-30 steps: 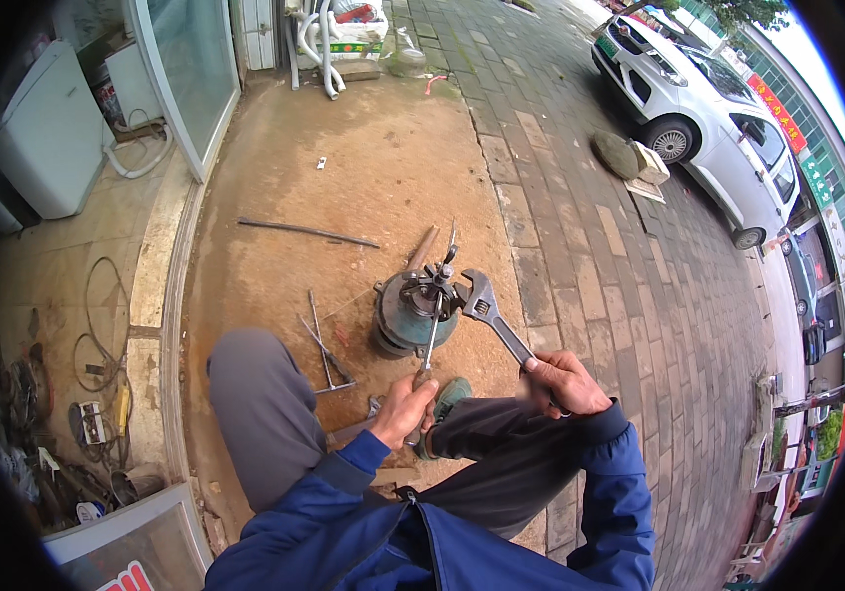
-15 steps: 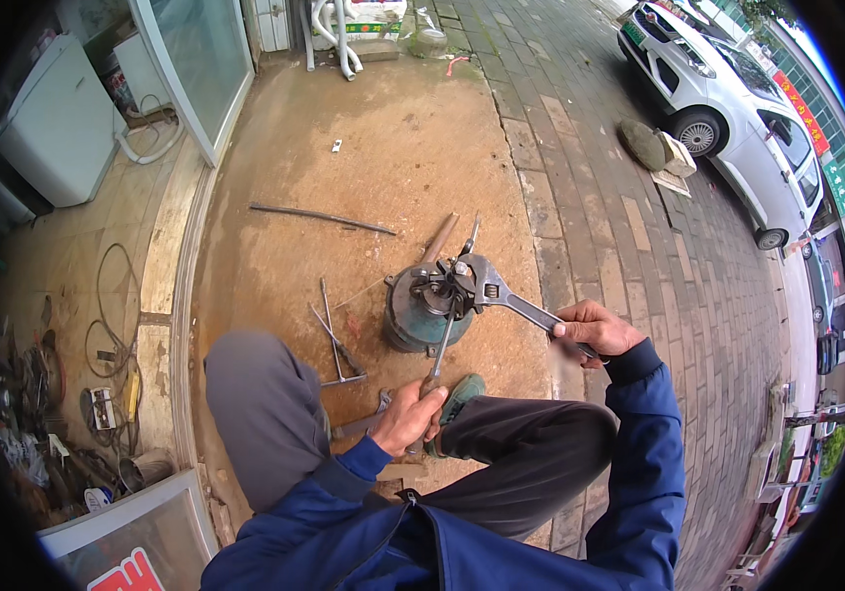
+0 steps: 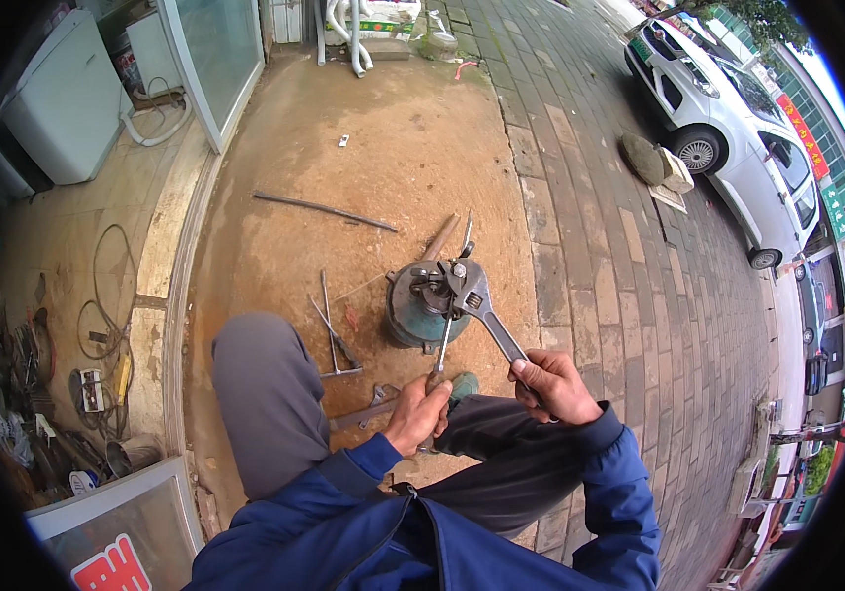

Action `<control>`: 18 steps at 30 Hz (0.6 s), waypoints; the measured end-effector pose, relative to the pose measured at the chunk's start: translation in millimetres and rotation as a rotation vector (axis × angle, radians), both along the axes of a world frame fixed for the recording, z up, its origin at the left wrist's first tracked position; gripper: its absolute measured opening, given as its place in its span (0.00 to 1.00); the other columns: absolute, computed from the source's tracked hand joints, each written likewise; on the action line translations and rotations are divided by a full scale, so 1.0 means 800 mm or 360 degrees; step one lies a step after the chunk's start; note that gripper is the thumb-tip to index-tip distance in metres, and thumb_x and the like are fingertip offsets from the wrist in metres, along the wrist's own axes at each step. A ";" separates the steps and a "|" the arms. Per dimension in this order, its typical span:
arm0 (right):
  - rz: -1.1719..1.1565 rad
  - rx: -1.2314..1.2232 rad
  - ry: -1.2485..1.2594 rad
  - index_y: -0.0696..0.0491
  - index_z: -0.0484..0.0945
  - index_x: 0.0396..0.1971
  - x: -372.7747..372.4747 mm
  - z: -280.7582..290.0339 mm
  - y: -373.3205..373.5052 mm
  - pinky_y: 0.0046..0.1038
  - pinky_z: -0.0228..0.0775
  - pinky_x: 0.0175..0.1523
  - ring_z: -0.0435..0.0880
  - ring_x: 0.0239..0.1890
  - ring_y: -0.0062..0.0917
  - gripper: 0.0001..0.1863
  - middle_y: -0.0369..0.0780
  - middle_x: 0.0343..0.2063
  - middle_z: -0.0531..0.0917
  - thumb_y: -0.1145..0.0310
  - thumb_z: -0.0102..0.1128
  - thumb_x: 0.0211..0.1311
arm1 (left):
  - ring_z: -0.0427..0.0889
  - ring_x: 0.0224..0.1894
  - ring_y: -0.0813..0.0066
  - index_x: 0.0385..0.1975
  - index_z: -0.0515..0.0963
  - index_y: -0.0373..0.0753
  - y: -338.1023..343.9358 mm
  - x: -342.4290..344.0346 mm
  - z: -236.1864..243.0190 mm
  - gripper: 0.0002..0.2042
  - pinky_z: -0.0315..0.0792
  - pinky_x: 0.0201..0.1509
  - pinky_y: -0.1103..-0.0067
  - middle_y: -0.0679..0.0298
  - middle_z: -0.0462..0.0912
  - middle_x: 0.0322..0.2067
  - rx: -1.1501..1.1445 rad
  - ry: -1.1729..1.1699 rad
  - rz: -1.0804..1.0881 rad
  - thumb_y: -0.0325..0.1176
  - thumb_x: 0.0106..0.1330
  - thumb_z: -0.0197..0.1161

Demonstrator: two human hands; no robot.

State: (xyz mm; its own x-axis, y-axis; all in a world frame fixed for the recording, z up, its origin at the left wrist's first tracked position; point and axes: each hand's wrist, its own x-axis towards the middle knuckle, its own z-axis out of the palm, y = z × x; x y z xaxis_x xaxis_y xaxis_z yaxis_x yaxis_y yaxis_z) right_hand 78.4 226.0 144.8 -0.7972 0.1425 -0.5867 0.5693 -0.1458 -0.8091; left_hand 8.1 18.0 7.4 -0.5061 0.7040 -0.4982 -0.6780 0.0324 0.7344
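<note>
A green, round-bodied metal machine [image 3: 410,320], like a small motor or pump, stands on the ground between my feet, with dark fittings on top. My right hand [image 3: 558,386] is closed round the handle of an adjustable wrench [image 3: 496,330]. Its head sits at the fittings, and the exact grip of the jaws is hard to make out. My left hand [image 3: 418,414] grips what looks like a screwdriver [image 3: 444,343], its shaft reaching up to the same fittings; the tip is hidden under the wrench head.
Beyond the machine lies a wooden handle [image 3: 441,236]. A T-shaped bar tool [image 3: 330,320] rests left of it, with a long dark rod [image 3: 324,210] farther off. My bent left knee [image 3: 265,384] is close by. A glass door [image 3: 210,59] borders the left; a white car [image 3: 718,128] stands far right.
My right hand has come nearer to me and to the left, swinging the wrench handle clockwise. The left hand has stayed nearly in place on the screwdriver.
</note>
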 end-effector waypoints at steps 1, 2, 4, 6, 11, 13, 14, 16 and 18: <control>-0.0255 -0.0137 0.0042 0.58 0.73 0.34 0.008 -0.014 -0.037 0.21 0.54 0.13 0.63 0.10 0.17 0.15 0.35 0.15 0.70 0.61 0.51 0.78 | 0.71 0.15 0.80 0.33 0.69 0.37 0.005 -0.001 0.006 0.13 0.65 0.17 0.81 0.68 0.70 0.19 0.0015 0.0043 0.0009 0.40 0.76 0.54; -0.0597 -0.0267 0.0104 0.57 0.72 0.35 0.001 -0.023 -0.098 0.21 0.54 0.14 0.62 0.10 0.18 0.14 0.35 0.15 0.69 0.61 0.51 0.78 | 0.71 0.15 0.80 0.32 0.69 0.37 0.011 0.004 0.008 0.14 0.64 0.16 0.82 0.69 0.69 0.18 0.0023 0.0068 0.0018 0.42 0.76 0.53; -0.1073 -0.0388 0.0407 0.55 0.70 0.35 -0.040 -0.062 -0.218 0.21 0.57 0.15 0.63 0.11 0.19 0.14 0.35 0.17 0.69 0.61 0.48 0.79 | 0.69 0.14 0.81 0.33 0.70 0.38 0.014 0.005 -0.001 0.14 0.63 0.16 0.83 0.70 0.69 0.18 0.0080 0.0232 0.0047 0.41 0.78 0.50; -0.1241 -0.0451 0.0498 0.55 0.68 0.34 -0.065 -0.072 -0.250 0.22 0.59 0.16 0.64 0.12 0.20 0.13 0.35 0.18 0.69 0.62 0.46 0.80 | 0.70 0.15 0.81 0.33 0.70 0.39 0.008 0.008 -0.004 0.14 0.64 0.17 0.83 0.70 0.69 0.19 0.0114 0.0295 0.0031 0.41 0.78 0.50; -0.0982 -0.0271 0.0416 0.54 0.67 0.34 -0.059 -0.062 -0.238 0.24 0.61 0.17 0.66 0.12 0.20 0.13 0.35 0.18 0.68 0.62 0.46 0.80 | 0.71 0.16 0.80 0.33 0.71 0.40 -0.003 -0.003 0.002 0.13 0.66 0.19 0.82 0.70 0.71 0.20 0.0148 0.0283 0.0009 0.42 0.77 0.51; -0.1005 -0.0301 0.0472 0.57 0.70 0.38 -0.033 -0.054 -0.212 0.23 0.61 0.17 0.66 0.12 0.20 0.12 0.36 0.19 0.71 0.63 0.47 0.79 | 0.71 0.17 0.80 0.34 0.72 0.40 0.005 0.000 0.001 0.13 0.67 0.20 0.81 0.70 0.71 0.21 0.0175 0.0257 -0.0058 0.42 0.77 0.51; -0.0986 -0.0290 0.0419 0.57 0.71 0.38 -0.017 -0.045 -0.203 0.23 0.60 0.16 0.66 0.12 0.20 0.13 0.37 0.18 0.71 0.62 0.47 0.79 | 0.72 0.17 0.80 0.34 0.72 0.41 0.006 -0.001 0.002 0.12 0.67 0.21 0.81 0.70 0.72 0.21 0.0165 0.0265 -0.0067 0.42 0.77 0.51; -0.0853 -0.0273 0.0379 0.59 0.71 0.37 0.008 -0.035 -0.182 0.22 0.59 0.16 0.66 0.11 0.20 0.15 0.37 0.18 0.72 0.61 0.47 0.79 | 0.72 0.17 0.81 0.31 0.71 0.40 0.002 -0.004 0.005 0.13 0.66 0.19 0.81 0.70 0.72 0.20 0.0073 0.0143 -0.0024 0.41 0.76 0.53; -0.0644 -0.0194 0.0296 0.60 0.72 0.36 0.032 -0.025 -0.144 0.22 0.58 0.15 0.65 0.10 0.20 0.17 0.37 0.15 0.71 0.59 0.47 0.79 | 0.73 0.17 0.79 0.30 0.69 0.39 0.000 -0.007 -0.002 0.13 0.66 0.18 0.79 0.68 0.71 0.19 0.0012 0.0012 -0.0029 0.40 0.75 0.55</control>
State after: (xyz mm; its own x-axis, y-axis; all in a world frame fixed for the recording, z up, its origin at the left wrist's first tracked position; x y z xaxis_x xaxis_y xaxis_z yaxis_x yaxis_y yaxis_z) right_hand 104.3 110.7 125.2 -0.7850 0.4031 -0.4705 0.2936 -0.4267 -0.8554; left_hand 2.2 18.3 5.6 -0.4967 0.7170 -0.4890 -0.6718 0.0391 0.7397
